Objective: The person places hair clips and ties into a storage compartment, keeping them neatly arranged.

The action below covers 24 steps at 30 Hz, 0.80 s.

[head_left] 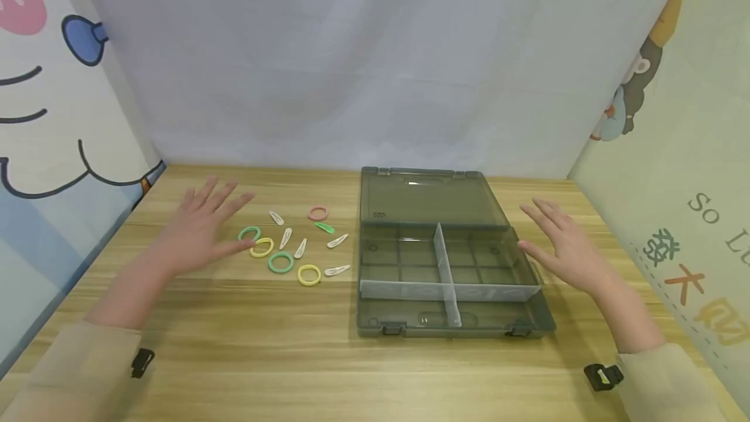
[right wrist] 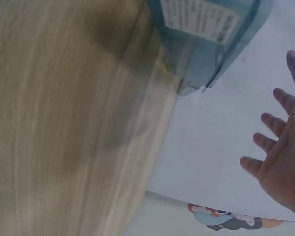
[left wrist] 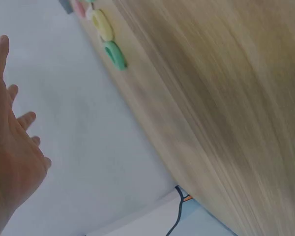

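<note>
My left hand (head_left: 196, 230) is held with fingers spread over the table's left side, its thumb beside a green hair tie (head_left: 249, 233). Near it lie several hair ties, among them a yellow one (head_left: 309, 275) and a pink one (head_left: 318, 213). Scattered between them are white snap hair clips (head_left: 285, 238) and one green hair clip (head_left: 325, 228). My right hand (head_left: 565, 246), fingers also spread and holding nothing, is at the right side of a grey see-through organizer box (head_left: 375, 325). The box lies with its lid (head_left: 430, 197) opened back.
Two crossing pale dividers (head_left: 448, 272) split the box into compartments. A printed label (right wrist: 199, 19) shows on its side in the right wrist view. White cloth (head_left: 363, 64) hangs behind the wooden table (head_left: 263, 357); patterned panels (head_left: 674, 181) stand at both sides.
</note>
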Tool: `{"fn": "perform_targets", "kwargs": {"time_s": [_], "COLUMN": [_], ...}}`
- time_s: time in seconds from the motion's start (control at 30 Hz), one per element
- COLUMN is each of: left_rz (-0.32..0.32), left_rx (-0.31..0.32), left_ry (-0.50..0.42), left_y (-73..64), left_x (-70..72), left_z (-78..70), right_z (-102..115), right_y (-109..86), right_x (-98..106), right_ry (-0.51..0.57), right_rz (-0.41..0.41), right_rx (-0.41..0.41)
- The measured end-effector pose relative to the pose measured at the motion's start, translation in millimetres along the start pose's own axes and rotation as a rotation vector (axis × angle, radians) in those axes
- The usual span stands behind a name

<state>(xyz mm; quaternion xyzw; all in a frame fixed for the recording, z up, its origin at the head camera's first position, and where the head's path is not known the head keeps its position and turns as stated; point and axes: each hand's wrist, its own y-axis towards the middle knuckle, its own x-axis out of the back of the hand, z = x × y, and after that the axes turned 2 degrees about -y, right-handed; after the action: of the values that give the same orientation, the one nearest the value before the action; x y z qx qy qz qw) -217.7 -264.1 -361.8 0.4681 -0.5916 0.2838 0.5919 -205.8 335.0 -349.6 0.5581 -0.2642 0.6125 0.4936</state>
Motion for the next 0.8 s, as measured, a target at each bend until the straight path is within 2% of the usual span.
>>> {"fn": "perform_targets", "kwargs": {"time_s": [0.1,0.23,0.47,0.6,0.8], "left_rz": [0.032,0.057,0.032,0.074,0.132], "left_rx": [-0.052,-0.103,-0.213,-0.227,-0.218], "left_ry": [-0.026,-0.017,-0.013,-0.036,-0.074], "left_y": [6.4,13.4,26.1,32.7,41.4], "left_x": [-3.6,-10.2,-21.7,-28.1,-37.3], "left_z": [4.7,11.6,22.4,28.4,35.6], "right_z": [-4.4,-11.2,-24.3,-33.0,-41.7], "right_y": [4.8,10.5,17.7,21.4,25.7], "right_x": [-2.2,-6.5,-14.3,-19.5,-27.3], "right_ry": [0.056,0.107,0.155,0.22,0.335], "right_rz": [0.033,0.083,0.103,0.109,0.131], "right_rx": [0.01,0.054,0.149,0.158,0.109]}}
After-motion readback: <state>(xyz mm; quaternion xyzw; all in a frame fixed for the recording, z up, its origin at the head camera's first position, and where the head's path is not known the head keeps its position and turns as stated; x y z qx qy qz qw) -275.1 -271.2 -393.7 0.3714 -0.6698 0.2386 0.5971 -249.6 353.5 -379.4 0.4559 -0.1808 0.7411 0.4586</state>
